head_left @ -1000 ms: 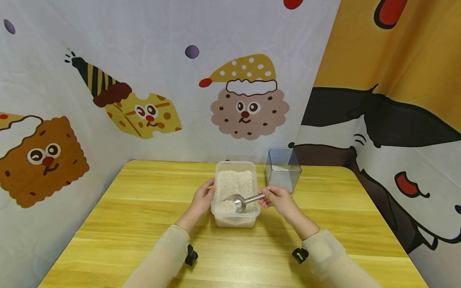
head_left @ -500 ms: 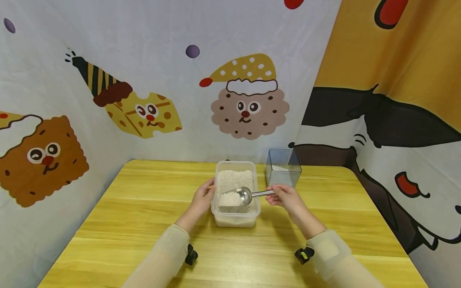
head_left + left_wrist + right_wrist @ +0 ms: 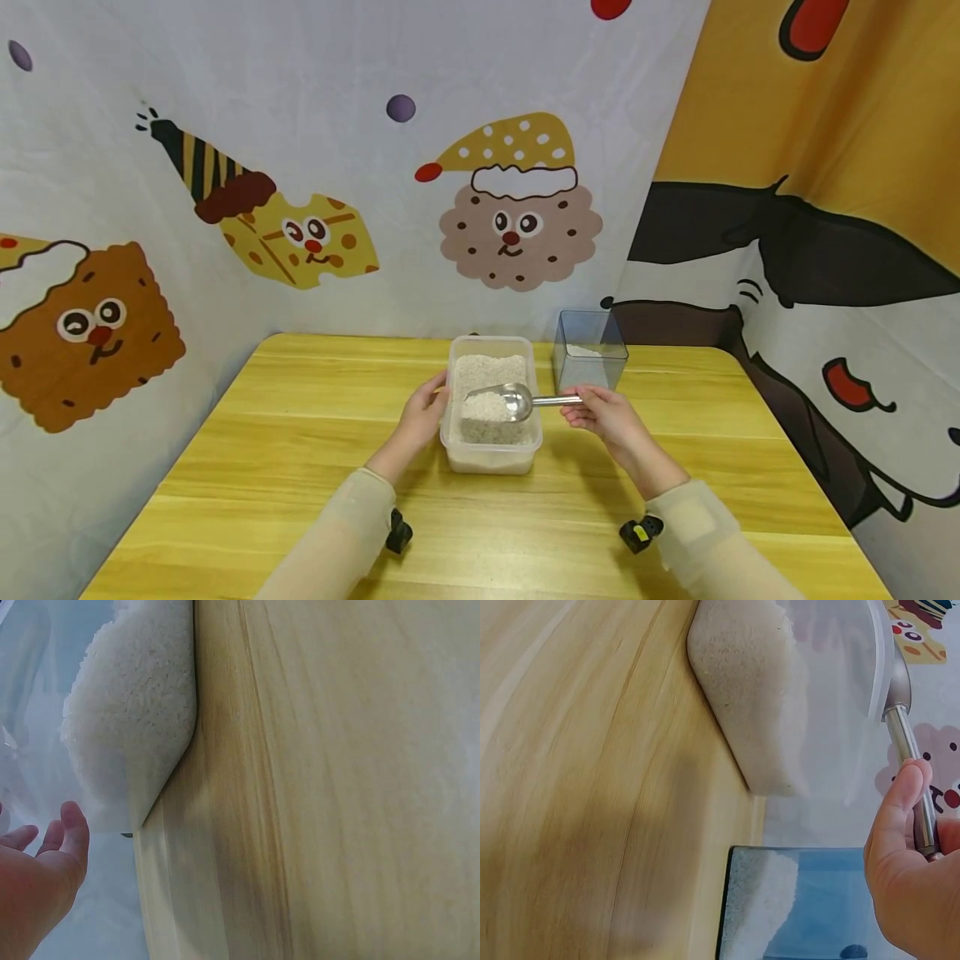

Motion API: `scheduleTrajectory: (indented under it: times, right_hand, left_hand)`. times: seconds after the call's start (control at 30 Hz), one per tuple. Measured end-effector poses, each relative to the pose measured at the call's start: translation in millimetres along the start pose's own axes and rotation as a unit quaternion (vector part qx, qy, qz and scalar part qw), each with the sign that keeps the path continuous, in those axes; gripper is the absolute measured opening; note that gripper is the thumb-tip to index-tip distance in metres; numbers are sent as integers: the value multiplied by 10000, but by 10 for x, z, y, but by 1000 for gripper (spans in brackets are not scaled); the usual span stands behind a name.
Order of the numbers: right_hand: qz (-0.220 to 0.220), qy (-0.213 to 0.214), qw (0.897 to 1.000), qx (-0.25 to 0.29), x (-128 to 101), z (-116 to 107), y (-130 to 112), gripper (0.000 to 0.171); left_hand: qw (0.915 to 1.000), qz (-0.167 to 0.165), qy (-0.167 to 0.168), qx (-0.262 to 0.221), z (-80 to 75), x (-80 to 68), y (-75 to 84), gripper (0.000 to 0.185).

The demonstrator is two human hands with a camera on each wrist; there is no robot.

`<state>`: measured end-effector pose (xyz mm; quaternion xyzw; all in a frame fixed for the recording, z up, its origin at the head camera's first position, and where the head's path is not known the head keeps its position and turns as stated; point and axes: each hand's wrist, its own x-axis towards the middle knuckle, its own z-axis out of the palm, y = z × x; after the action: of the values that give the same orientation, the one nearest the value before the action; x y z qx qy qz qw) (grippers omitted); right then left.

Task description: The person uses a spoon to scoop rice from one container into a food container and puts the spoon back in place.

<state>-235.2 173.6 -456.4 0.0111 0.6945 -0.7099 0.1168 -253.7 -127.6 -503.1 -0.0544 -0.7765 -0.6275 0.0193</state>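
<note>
A clear plastic tub [image 3: 491,454] filled with white rice stands at the middle of the wooden table. My right hand [image 3: 606,415] pinches the handle of a metal scoop [image 3: 501,402], which hangs level above the tub with a heap of rice in its bowl. The right wrist view shows the scoop handle [image 3: 911,761] between thumb and fingers beside the tub wall [image 3: 840,697]. My left hand [image 3: 424,412] rests against the tub's left side with fingers straight; the left wrist view shows its fingers [image 3: 69,832] next to the tub [image 3: 135,712].
A smaller clear square container [image 3: 590,350] with a little rice at its bottom stands just behind and right of the tub, also seen as the blue-tinted box [image 3: 795,907]. Printed cloth walls close in the table's back and sides.
The scoop has risen out of the rice with a load and shifted slightly right and back. My right hand moved right with it. The left hand has stayed put.
</note>
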Motion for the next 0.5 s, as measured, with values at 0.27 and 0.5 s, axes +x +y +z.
scheduleTrajectory:
  times: [0.27,0.5]
  right_hand:
    - [-31,-56,9995,295,-30,-96,-11,42]
    - [-164,-104,9988,441,-57,-161,-63,39]
  left_hand:
    - [10000,56,-60,2,-9,1,-17,45]
    - [9999,-46,-30,155,-3,4,-27,45]
